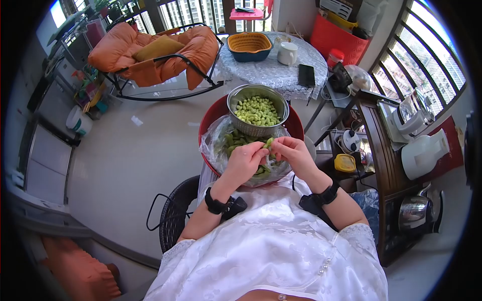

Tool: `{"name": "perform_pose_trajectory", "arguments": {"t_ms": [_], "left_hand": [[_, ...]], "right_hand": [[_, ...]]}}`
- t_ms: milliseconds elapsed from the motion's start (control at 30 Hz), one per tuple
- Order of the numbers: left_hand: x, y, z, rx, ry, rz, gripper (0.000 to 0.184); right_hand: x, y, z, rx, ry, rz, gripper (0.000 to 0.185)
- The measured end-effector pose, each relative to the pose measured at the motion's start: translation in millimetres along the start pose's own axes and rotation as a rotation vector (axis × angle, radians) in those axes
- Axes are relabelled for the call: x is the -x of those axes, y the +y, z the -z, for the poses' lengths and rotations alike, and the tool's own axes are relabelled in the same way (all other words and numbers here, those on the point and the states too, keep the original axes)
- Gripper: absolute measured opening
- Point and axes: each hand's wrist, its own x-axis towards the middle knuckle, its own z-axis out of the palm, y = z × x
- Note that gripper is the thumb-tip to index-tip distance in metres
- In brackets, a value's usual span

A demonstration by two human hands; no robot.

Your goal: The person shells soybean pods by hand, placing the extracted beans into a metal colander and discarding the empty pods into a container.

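My left hand [247,159] and my right hand [292,153] meet over a red basin, fingers pinched on a green bean pod [269,143] between them. Both wrists wear black bands. Below the hands, a clear plastic bag [212,142] lies in the red basin [207,120] with many green pods [236,139] inside. A metal colander [234,103] full of shelled green beans [257,110] rests at the basin's far side, just beyond my fingers. The basin is close to my lap.
Ahead stands a round table [236,70] with a yellow basket [249,43], a white mug [287,53] and a black phone [306,76]. An orange rocking chair [165,57] is at the upper left. On the right, a dark wooden shelf [374,135] bears a white kettle [424,154].
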Motion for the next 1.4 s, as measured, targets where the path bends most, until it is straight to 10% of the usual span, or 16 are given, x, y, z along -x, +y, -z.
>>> {"name": "perform_pose_trajectory", "arguments": {"t_ms": [900, 1400], "left_hand": [[-1.6, -20.0, -6.7, -0.024, -0.054, -0.029, 0.025], [-4.1, -26.0, -4.6, 0.044, -0.021, 0.059, 0.029]], "right_hand": [[-5.9, 21.8, -17.5, -0.24, 0.103, -0.199, 0.012], [-3.0, 13.2, -15.0, 0.179, 0.15, 0.183, 0.017]]}}
